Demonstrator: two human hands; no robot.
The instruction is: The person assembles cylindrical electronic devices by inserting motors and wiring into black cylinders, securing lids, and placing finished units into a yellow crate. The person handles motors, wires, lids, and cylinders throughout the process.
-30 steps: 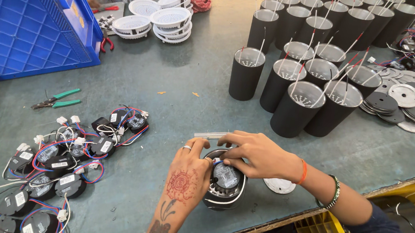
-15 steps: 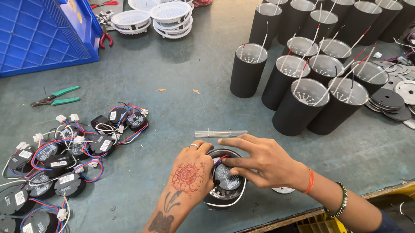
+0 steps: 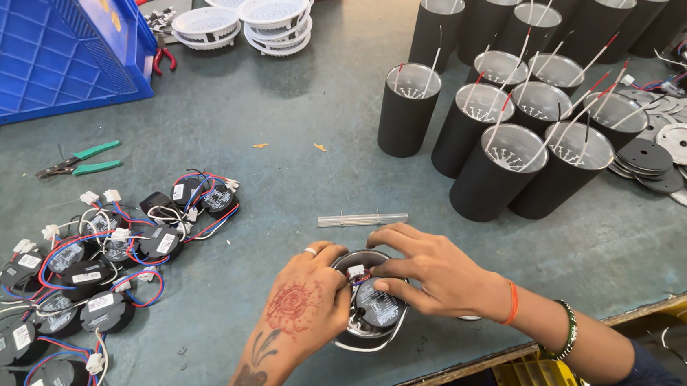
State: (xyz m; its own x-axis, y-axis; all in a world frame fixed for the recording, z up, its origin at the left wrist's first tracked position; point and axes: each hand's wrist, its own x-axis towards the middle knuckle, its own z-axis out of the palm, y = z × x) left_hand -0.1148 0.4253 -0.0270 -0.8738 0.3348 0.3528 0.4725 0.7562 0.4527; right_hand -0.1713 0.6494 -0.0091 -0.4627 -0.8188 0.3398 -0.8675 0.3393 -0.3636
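Both hands are set on a round lamp module at lower centre of the frame, near the desk edge. Left hand is curled, fingertips pressed to the module's left rim, a ring worn on one finger. Right hand is partly closed, thumb and fingers pinched at the wires on top of the module. A clear strip is laid just above the hands. Wired drivers are heaped at lower left, green pliers above them. A blue crate is seen upper left, white rings stacked at top centre. Black cylinders are stood upright at upper right, flat discs beside them at the right edge.
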